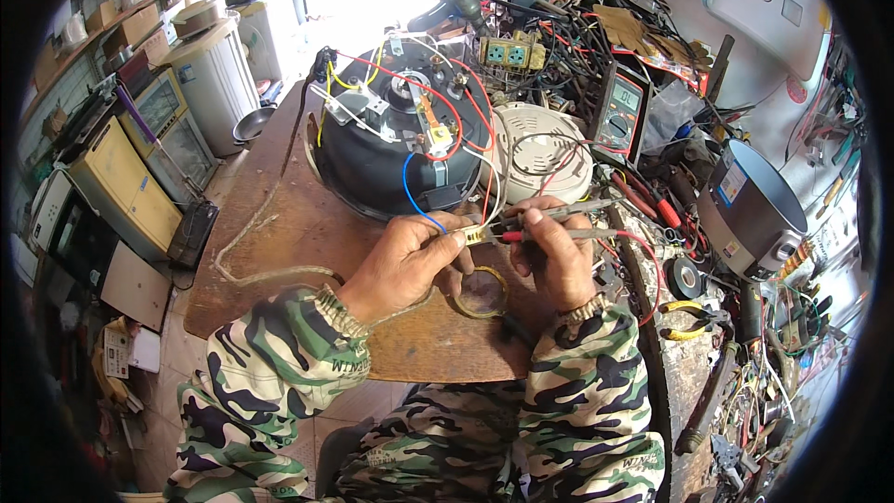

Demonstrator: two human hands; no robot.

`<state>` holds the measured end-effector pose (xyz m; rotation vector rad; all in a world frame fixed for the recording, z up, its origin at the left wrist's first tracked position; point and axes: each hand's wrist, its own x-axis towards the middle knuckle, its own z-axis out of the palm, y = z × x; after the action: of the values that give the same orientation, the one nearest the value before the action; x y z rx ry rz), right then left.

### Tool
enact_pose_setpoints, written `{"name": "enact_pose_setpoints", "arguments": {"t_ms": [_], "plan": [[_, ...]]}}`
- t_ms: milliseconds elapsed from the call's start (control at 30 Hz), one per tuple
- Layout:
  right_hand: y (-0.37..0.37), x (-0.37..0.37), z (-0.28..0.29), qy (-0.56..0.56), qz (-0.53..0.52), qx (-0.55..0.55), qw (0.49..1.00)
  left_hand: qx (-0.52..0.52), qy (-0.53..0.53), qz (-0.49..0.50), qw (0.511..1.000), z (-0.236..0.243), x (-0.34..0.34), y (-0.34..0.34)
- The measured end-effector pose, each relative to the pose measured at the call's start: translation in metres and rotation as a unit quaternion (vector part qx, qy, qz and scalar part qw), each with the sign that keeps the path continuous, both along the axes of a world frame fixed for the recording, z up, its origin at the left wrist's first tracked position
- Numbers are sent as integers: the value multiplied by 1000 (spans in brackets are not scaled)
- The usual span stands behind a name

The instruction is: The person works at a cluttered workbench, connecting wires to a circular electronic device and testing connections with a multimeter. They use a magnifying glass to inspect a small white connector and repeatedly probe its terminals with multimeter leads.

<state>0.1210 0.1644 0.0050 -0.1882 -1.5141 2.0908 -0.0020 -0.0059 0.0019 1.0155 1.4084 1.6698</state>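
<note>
My left hand pinches a small pale connector piece where blue, red and white wires end. My right hand grips two test probes, a red probe and a dark probe, side by side with their tips pointing at the connector. Just beyond my hands stands an upturned black appliance body with exposed wiring, like a rice cooker's underside. A multimeter with a lit display leans at the right; the red lead loops past my right wrist. A yellowish ring lies under my hands.
A round cream vented cover sits right of the appliance. Yellow-handled pliers, black tape and a grey pot-like housing stand among clutter at right. A pale cord crosses the wooden table. Tangled cables pile up behind.
</note>
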Motion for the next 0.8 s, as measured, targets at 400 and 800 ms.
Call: {"name": "enact_pose_setpoints", "arguments": {"t_ms": [400,800], "plan": [[-2,-1,-9,2,0,39,999,-9,11,6,1000,3,3,0],[-5,-1,-7,2,-8,-9,1000,29,478,213,851,1,13,1]]}}
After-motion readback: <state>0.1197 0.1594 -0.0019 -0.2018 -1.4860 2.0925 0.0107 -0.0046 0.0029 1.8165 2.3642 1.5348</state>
